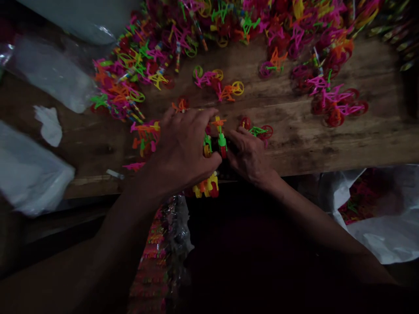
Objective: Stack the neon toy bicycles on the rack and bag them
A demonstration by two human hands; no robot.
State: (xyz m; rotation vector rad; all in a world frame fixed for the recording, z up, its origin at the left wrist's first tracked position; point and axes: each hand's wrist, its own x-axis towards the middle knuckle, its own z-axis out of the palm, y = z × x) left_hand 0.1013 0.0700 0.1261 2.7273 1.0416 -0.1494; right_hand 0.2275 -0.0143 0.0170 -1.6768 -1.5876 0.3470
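My left hand (185, 146) reaches over the table's front edge, its fingers curved over several small plastic toy bicycles in yellow, orange and green; some yellow ones (206, 186) stick out below the palm. A green toy bicycle with a red wheel (222, 144) stands upright between my hands. Just right of it is my right hand (249, 155), fingers bent together; whatever they pinch is hidden. Behind that hand lies a green and red toy bicycle (259, 131). Pink and orange toys (145, 136) lie left of my left hand.
A large heap of colourful toy bicycles (222, 19) covers the back of the wooden table (294, 144). Plastic bags (29, 170) lie at the left. An open white sack (376, 235) with toys sits at the lower right. Packed strips of toys (155, 261) hang below the table edge.
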